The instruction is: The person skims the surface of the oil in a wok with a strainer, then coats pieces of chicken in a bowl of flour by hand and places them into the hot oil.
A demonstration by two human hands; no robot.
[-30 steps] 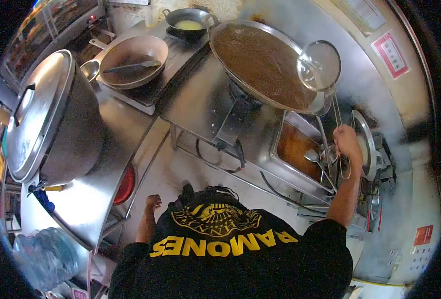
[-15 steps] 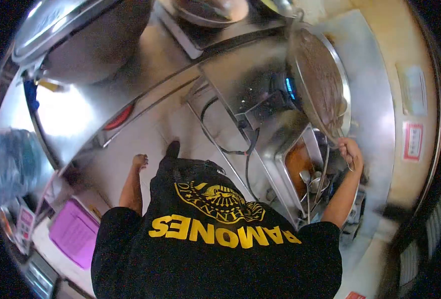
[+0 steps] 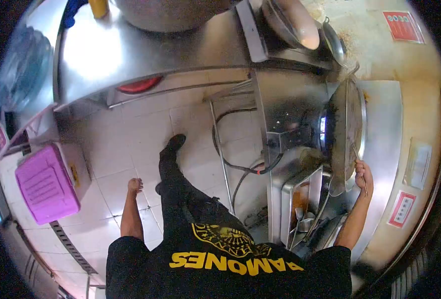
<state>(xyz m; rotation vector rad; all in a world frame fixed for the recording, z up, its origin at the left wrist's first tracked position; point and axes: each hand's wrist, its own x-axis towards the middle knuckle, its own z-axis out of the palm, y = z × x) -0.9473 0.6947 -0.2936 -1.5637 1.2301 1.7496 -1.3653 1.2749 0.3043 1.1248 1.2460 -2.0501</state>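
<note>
My right hand (image 3: 364, 175) is closed around the thin metal handle of a utensil (image 3: 354, 148). The utensil's far end lies against the inside of a large wok (image 3: 341, 124) and its shape cannot be made out. This wok has a dark outside and a brownish inner surface, and sits over a burner with a blue glow beside it. My left hand (image 3: 136, 186) hangs over the tiled floor with its fingers curled in and nothing visible in them. Below the wok is a steel pan (image 3: 286, 209) of orange-brown liquid, with ladles (image 3: 305, 223) beside it.
A steel counter (image 3: 180, 52) runs along the far side and carries a big pot (image 3: 175, 15). Another pan (image 3: 290, 25) stands at the back right. A purple-lidded box (image 3: 46, 184) is on the left. A black hose (image 3: 220, 134) loops under the stove.
My view has turned, so the wok and the pan appear further right and lower. My right hand still grips the handle at the wok. The left hand stays low.
</note>
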